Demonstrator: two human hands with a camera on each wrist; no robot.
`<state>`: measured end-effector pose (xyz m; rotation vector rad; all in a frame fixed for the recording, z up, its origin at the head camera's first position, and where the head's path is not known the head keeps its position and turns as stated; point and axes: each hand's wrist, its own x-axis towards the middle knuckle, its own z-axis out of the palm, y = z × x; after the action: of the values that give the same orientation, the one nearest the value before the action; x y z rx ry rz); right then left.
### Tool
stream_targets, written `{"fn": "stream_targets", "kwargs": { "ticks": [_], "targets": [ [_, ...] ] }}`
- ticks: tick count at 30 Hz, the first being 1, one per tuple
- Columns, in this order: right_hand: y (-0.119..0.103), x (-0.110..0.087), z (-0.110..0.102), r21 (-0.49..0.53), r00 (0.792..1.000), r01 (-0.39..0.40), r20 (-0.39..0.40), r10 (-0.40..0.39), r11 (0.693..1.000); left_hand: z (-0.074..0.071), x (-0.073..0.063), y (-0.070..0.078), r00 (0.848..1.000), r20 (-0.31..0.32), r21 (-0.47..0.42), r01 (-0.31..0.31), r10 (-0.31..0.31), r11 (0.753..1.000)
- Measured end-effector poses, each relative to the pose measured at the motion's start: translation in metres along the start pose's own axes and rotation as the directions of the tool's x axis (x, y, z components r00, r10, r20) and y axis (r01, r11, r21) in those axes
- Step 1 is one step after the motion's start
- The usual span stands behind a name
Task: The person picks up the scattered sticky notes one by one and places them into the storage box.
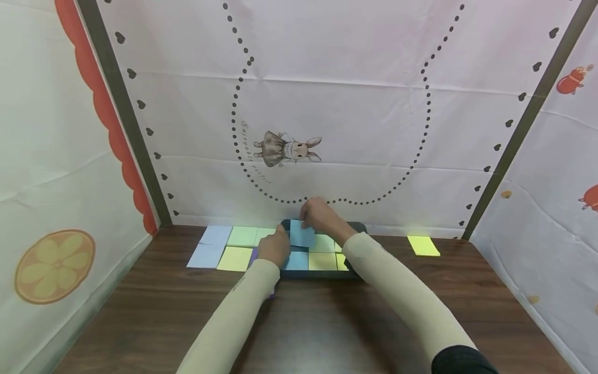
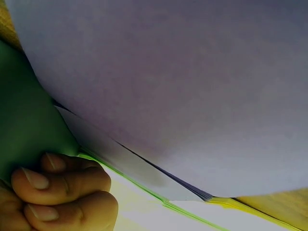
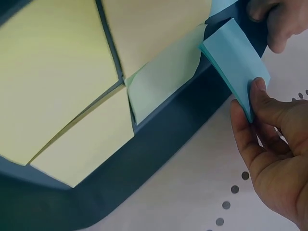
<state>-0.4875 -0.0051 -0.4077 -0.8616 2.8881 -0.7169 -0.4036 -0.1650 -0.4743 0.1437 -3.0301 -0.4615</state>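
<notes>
My right hand point(image 1: 322, 215) pinches a blue sticky-note pad point(image 1: 301, 234) between thumb and fingers, tilted over the back of a dark tray point(image 1: 322, 274). In the right wrist view, that blue pad point(image 3: 236, 57) hangs beside the tray's wall point(image 3: 168, 115). My left hand point(image 1: 275, 247) grips the tray's left side near the back corner; its curled fingers point(image 2: 72, 192) show in the left wrist view. Inside the tray lie a pale green pad point(image 1: 322, 243), a yellow pad point(image 1: 322, 261) and another blue pad point(image 1: 297, 261).
Left of the tray, light blue pads point(image 1: 205, 255), green pads point(image 1: 243, 236) and a yellow pad point(image 1: 234, 258) lie on the brown table point(image 1: 317, 327). A purple pad point(image 1: 253, 256) is partly hidden by my left arm. One yellow pad point(image 1: 423, 245) lies far right. Printed cloth walls surround the table.
</notes>
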Motion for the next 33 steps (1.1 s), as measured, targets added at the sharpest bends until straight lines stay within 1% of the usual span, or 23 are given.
{"fn": "stream_targets", "kwargs": {
  "ticks": [1,2,3,4,5,8,9,11,12,16,19,21,26,29,33],
  "targets": [
    [-0.003,0.0,0.001,-0.003,1.0,-0.02,0.009,0.02,1.0,-0.005,-0.004,0.002,1.0,0.008,-0.004,0.007,-0.007,1.0],
    [0.002,0.008,0.005,0.013,0.999,-0.036,0.022,0.035,0.999,-0.01,-0.009,0.005,1.0,0.015,-0.011,0.014,-0.014,1.0],
    [0.002,0.01,0.008,0.02,0.999,-0.049,0.025,0.048,0.999,-0.012,-0.012,0.006,1.0,0.022,-0.016,0.02,-0.02,1.0],
    [-0.001,0.009,0.008,0.027,0.998,-0.061,0.036,0.06,0.998,-0.017,-0.016,0.009,0.999,0.034,-0.018,0.023,-0.023,1.0],
    [-0.003,0.009,0.008,0.019,0.997,-0.072,0.043,0.071,0.997,-0.013,-0.016,0.008,1.0,0.023,-0.012,0.018,-0.017,1.0],
    [-0.004,0.012,0.013,-0.01,0.997,-0.063,0.039,0.064,0.998,-0.013,-0.016,0.008,0.999,0.027,-0.014,0.024,-0.023,1.0],
    [-0.006,0.012,0.014,-0.026,0.998,-0.057,0.04,0.058,0.998,-0.012,-0.014,0.008,0.999,0.03,-0.015,0.024,-0.024,1.0],
    [-0.006,0.014,0.017,-0.065,0.999,-0.037,0.034,0.039,0.997,0.001,-0.002,0.0,1.0,0.015,-0.025,0.023,-0.022,0.999],
    [-0.005,0.016,0.02,-0.076,0.999,-0.026,0.029,0.028,0.997,0.003,0.002,-0.001,0.999,0.029,-0.037,0.032,-0.031,0.999],
    [-0.001,0.022,0.03,-0.129,1.0,0.02,0.019,-0.018,0.991,0.03,0.026,-0.016,1.0,0.019,-0.033,0.018,-0.018,0.999],
    [0.001,0.025,0.038,-0.182,0.998,0.057,0.012,-0.056,0.982,0.036,0.034,-0.021,1.0,0.022,-0.006,-0.008,0.008,1.0],
    [0.001,0.026,0.042,-0.221,0.997,0.079,0.009,-0.078,0.972,0.04,0.039,-0.024,1.0,0.012,0.008,-0.027,0.027,1.0],
    [0.0,0.026,0.05,-0.278,0.996,0.094,0.023,-0.091,0.956,0.042,0.042,-0.026,0.999,0.019,-0.011,-0.03,0.031,0.999],
    [-0.001,0.024,0.053,-0.296,0.995,0.095,0.041,-0.087,0.95,0.04,0.04,-0.025,0.999,0.024,-0.04,-0.025,0.026,0.999],
    [-0.002,0.021,0.054,-0.293,0.994,0.105,0.058,-0.092,0.95,0.037,0.037,-0.023,0.999,0.029,-0.06,-0.02,0.022,0.998]
  ]
}}
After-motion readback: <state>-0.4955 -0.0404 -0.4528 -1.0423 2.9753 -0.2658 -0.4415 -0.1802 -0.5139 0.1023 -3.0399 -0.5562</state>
